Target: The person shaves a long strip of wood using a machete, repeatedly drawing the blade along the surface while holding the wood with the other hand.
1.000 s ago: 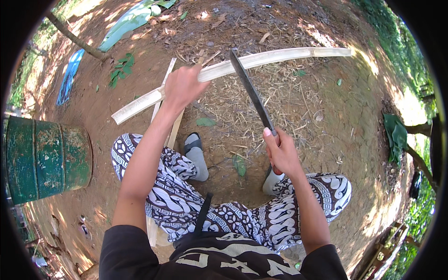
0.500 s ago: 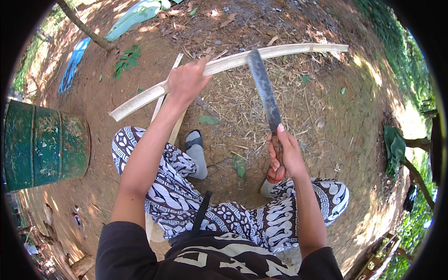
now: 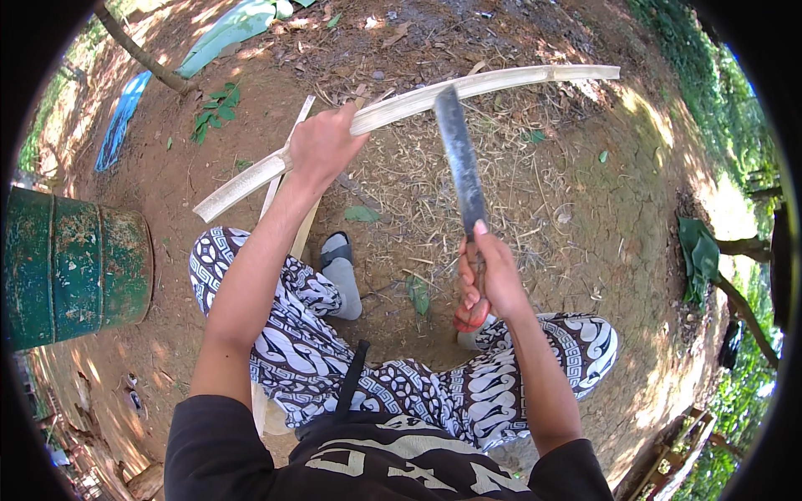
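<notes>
My left hand (image 3: 322, 146) is closed around a long pale split bamboo strip (image 3: 501, 79), near its left part. The strip runs from the lower left up to the far right, and its hollow inner side with a node shows. In my right hand (image 3: 494, 271) is the handle of a machete (image 3: 459, 154), which has a dark, broad blade and a reddish handle end. The blade points away from me, its tip close to the strip's near edge; whether they touch I cannot tell. Below my left hand, narrower pale strips (image 3: 271, 196) slant behind my forearm.
Thin shavings (image 3: 501, 184) litter the brown soil between my feet and beyond. A rusty green drum (image 3: 79, 263) stands at the left. Blue cords (image 3: 124, 125), a thin trunk (image 3: 146, 54) and a large leaf (image 3: 225, 37) lie farther off. Another trunk (image 3: 743, 249) is at the right.
The machete and my right hand have shifted a little to the left along the strip. The whole view has also moved slightly. Both hands keep their grip.
</notes>
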Available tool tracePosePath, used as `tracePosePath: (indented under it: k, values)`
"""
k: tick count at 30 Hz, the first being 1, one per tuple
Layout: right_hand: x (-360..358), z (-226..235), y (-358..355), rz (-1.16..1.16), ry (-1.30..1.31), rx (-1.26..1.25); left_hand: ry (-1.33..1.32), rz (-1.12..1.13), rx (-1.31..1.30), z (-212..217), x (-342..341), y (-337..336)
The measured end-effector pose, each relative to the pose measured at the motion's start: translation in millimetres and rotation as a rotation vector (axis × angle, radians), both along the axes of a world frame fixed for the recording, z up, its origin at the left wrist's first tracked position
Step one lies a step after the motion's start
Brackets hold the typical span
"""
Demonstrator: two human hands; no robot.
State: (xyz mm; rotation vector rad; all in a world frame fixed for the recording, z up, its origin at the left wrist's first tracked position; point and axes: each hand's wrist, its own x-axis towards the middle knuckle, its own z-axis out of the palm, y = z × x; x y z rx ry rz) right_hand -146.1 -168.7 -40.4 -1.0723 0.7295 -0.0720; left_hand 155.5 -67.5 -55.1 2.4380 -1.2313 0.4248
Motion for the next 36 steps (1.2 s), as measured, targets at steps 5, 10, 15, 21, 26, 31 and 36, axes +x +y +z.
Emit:
tracePosePath:
  k: [5, 10, 15, 21, 26, 31, 36]
  values:
    - [-0.5, 1.0, -4.1, 0.025, -0.019, 0.000, 0.029, 0.014, -0.017, 2.3, 0.6, -0.5]
    - [3.8, 1.3, -4.4, -0.095, -0.025, 0.063, 0.054, -0.002, -0.010, 4.1, -3.0, -1.6]
    - [0.8, -5.0, 1.7, 0.110, 0.041, -0.035, 0.066, -0.017, -0.008, 3.3, -0.5, -0.2]
    - [2.1, -3.9, -2.2, -0.066, 0.019, 0.017, 0.059, -0.051, 0.003, -2.4, -3.8, -1.2]
    - [3.6, -5.9, 0.9, 0.105, 0.123, -0.156, 0.038, -0.039, -0.003, -5.6, 1.8, -3.2]
    - [3.1, -9.3, -27.8, -0.087, 0.264, -0.768, 0.049, -0.003, 0.069, -0.9, -1.9, -4.4]
    - [4.4, -2.5, -2.7, 0.143, 0.254, -1.006, 0.011, -0.008, 0.101, -4.4, -1.2, -4.9]
